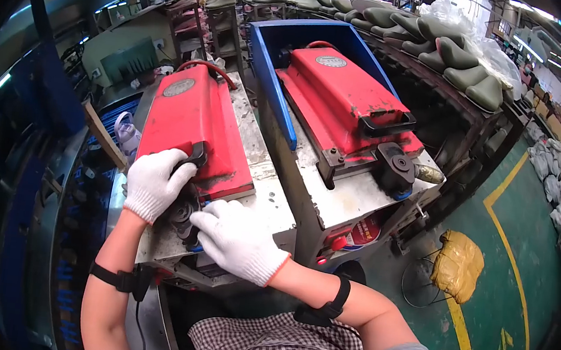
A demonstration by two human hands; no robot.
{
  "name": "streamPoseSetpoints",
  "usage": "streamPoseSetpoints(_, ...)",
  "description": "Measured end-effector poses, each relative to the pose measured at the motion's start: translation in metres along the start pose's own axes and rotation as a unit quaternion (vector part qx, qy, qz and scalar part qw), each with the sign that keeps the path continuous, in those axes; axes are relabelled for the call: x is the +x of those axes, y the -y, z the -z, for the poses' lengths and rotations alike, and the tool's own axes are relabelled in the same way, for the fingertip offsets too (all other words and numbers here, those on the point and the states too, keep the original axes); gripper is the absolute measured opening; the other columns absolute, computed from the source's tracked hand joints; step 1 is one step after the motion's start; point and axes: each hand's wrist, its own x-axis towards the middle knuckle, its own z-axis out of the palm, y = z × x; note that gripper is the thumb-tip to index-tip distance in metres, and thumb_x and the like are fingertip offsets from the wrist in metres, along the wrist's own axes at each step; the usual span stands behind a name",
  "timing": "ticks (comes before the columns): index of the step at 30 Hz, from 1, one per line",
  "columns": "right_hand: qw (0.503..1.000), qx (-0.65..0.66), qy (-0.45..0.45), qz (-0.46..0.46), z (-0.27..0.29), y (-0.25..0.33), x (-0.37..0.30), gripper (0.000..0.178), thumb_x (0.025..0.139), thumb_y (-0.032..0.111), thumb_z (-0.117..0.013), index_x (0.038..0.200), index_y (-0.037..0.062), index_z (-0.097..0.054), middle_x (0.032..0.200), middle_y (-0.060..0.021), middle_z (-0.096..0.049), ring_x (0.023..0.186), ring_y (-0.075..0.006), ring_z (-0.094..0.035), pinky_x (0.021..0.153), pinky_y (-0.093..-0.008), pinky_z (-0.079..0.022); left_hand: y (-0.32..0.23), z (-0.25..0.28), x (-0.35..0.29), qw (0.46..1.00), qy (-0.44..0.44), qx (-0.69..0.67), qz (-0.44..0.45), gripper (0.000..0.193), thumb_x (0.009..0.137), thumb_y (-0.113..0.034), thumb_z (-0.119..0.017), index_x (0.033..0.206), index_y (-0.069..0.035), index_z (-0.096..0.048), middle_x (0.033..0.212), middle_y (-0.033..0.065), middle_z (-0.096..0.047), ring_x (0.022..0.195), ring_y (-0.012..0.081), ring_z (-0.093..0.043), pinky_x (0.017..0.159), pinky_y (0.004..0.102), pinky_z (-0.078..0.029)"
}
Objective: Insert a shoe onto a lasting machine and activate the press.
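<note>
My left hand [156, 182], in a white knit glove, is closed round the black handle [196, 154] at the front of the left red machine cover [197, 122]. Just to its right, my gloved right hand [239, 239] has its fingers bent together beside a black round-topped latch [182, 214] below the cover's front edge. A bit of blue shows by those fingertips; what they grip, if anything, is hidden. The cover lies lowered on a worn white bench top [261, 197].
To the right, a second red cover [348, 86] with a black handle sits inside a blue guard [274, 82]. Olive-green boot-like pieces [469, 75] line a rack behind it. A stool with a yellow seat [457, 265] stands on the green floor [500, 266].
</note>
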Motion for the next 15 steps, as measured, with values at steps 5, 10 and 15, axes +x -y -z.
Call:
streamPoseSetpoints(5, 0.995, -0.023, 0.07, -0.074, -0.003, 0.003, 0.006, 0.03, 0.1, 0.025, -0.065, 0.126, 0.0092, -0.066, 0.097, -0.0154, -0.063, 0.084, -0.0346, -0.067, 0.076, -0.048, -0.054, 0.0, 0.003, 0.005, 0.995, 0.067, -0.036, 0.059, 0.032, 0.098, -0.043, -0.067, 0.1, -0.013, -0.077, 0.09, 0.014, -0.076, 0.085, 0.035, -0.074, 0.075, 0.0438, -0.056)
streamPoseSetpoints(10, 0.994, -0.037, 0.062, -0.077, -0.004, 0.006, 0.006, 0.03, 0.099, 0.024, -0.067, 0.125, 0.0096, -0.066, 0.095, -0.0152, -0.064, 0.083, -0.0343, -0.067, 0.074, -0.0476, -0.054, 0.015, 0.009, 0.006, 0.953, 0.134, -0.219, 0.161, 0.036, 0.099, -0.037, -0.065, 0.121, -0.01, -0.074, 0.093, 0.0107, -0.077, 0.091, 0.0214, -0.076, 0.087, 0.0337, -0.056)
streamPoseSetpoints(15, 0.996, -0.05, 0.033, -0.069, -0.003, 0.007, 0.004, 0.026, 0.097, 0.023, -0.068, 0.12, 0.0095, -0.068, 0.09, -0.0141, -0.064, 0.081, -0.0335, -0.067, 0.072, -0.0476, -0.053, 0.045, 0.017, 0.01, 0.849, 0.103, -0.502, 0.127, 0.08, 0.107, -0.07, -0.044, 0.147, -0.001, -0.057, 0.128, 0.013, -0.071, 0.118, 0.0227, -0.067, 0.105, 0.0382, -0.05)
